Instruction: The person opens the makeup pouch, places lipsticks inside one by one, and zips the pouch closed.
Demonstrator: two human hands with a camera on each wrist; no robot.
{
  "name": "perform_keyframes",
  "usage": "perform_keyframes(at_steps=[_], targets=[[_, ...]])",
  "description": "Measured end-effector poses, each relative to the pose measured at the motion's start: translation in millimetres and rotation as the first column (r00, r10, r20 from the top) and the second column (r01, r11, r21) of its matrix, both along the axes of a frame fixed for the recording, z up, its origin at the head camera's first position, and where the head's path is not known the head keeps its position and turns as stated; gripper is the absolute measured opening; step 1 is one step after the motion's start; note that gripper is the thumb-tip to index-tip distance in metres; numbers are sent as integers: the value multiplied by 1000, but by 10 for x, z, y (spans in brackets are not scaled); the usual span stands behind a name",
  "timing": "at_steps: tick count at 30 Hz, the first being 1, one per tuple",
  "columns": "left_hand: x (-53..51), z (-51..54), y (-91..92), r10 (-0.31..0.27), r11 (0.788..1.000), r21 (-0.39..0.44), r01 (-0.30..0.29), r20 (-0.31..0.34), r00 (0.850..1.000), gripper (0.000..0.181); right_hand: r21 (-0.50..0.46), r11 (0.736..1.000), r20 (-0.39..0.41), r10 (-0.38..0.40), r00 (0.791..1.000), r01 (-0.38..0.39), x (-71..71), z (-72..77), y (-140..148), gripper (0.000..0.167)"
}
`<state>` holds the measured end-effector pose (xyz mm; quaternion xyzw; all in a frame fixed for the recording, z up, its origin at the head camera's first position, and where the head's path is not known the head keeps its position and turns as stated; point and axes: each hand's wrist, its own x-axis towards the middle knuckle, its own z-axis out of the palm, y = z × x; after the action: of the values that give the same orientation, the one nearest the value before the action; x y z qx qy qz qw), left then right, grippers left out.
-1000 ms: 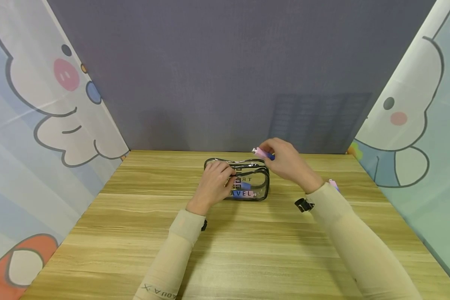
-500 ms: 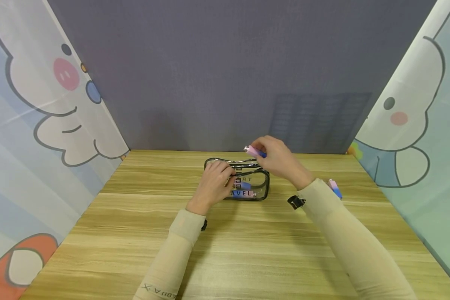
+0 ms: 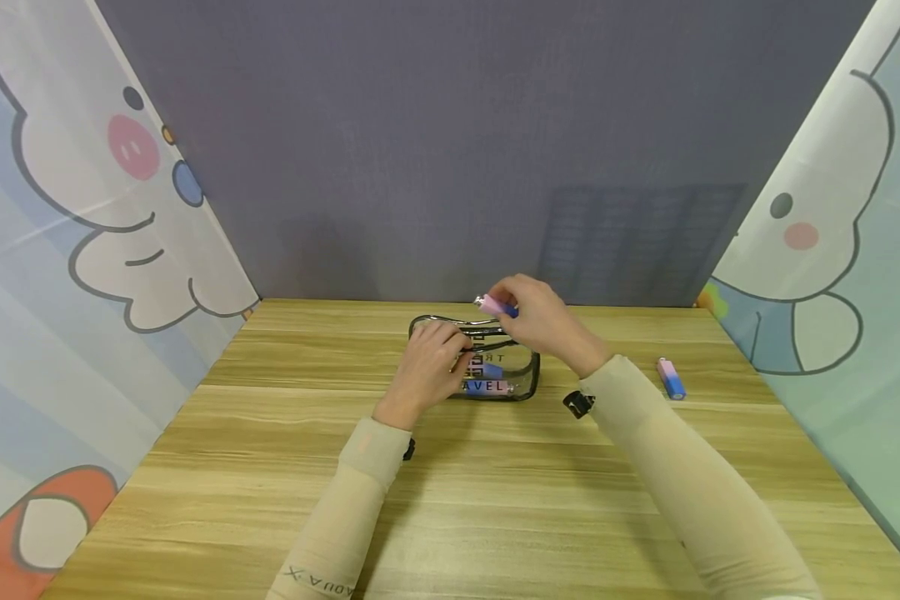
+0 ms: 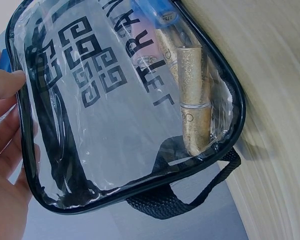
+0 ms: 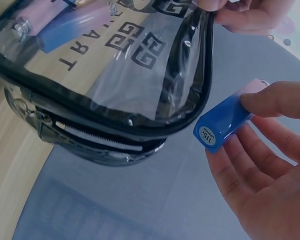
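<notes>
A clear travel pouch [image 3: 521,385] with black trim stands at the back of the table. My left hand [image 3: 427,367] grips its top edge, thumb in front. Above the pouch's opening, my right hand [image 3: 543,321] pinches a pink-and-blue lipstick [image 5: 225,117] between thumb and fingers, the round label on its blue end showing in the right wrist view. Inside the pouch lie pink-and-blue lipsticks [image 5: 77,30] and glittery gold lipsticks [image 4: 192,100]. The zipper [image 5: 97,137] is partly visible along the top.
Another pink-and-blue lipstick [image 3: 671,379] lies on the wooden table [image 3: 495,508] to the right. A grey panel [image 3: 450,150] rises behind the table, and cartoon-printed curtains [image 3: 817,250] flank both sides. A black strap handle [image 4: 190,200] hangs at the pouch's end.
My right hand has moved left with the lipstick, to above the pouch. The lipstick on the right, partly behind my sleeve before, now shows fully. My left hand has kept its place.
</notes>
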<state>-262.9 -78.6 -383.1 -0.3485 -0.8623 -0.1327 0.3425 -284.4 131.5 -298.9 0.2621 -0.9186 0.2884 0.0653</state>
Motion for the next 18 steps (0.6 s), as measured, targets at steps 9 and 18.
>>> perform_keyframes(at_steps=[9,18], targets=[[-10,-9,-9,-2,1000,-1,2,-7,1000,10,-21,999,1,33,999,-33,-36,-81,-92,29],[-4,-1,-6,5,1000,-13,-5,-13,1000,9,9,999,0,49,999,-49,-54,-185,-133,29]])
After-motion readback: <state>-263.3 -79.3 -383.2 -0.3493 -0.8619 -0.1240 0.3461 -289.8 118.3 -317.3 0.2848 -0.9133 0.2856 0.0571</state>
